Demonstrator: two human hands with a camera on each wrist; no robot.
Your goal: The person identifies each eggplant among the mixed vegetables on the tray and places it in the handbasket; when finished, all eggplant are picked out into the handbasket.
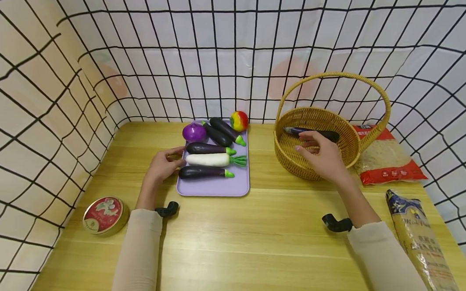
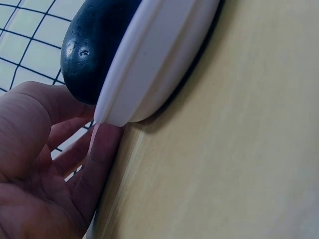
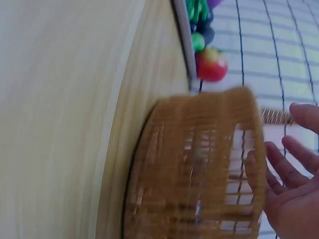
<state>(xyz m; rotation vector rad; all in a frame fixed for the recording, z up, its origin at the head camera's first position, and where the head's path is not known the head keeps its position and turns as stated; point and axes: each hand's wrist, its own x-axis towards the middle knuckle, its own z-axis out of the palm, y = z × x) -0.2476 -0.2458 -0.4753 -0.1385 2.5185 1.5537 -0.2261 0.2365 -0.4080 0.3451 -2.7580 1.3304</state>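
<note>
My left hand (image 1: 164,164) holds the left edge of a lilac tray (image 1: 236,190), thumb at the rim and fingers beside and below it in the left wrist view. On the tray lie a white radish (image 1: 208,159), several dark eggplants (image 1: 201,173), a purple onion (image 1: 194,133) and a round red-and-yellow pepper-like piece (image 1: 239,121). Over the wicker basket (image 1: 295,164) hovers my right hand (image 1: 322,154), fingers loosely spread with nothing between them. Inside the basket rests another eggplant (image 1: 330,135), partly hidden by that hand.
The basket's tall handle (image 1: 333,74) arches over it. Right of the basket lie a red-ended clear bag (image 1: 392,160) and a long pasta packet (image 1: 425,248). A round red tin (image 1: 106,215) stands at the left. Black wire grid (image 1: 222,52) encloses the table's back and sides.
</note>
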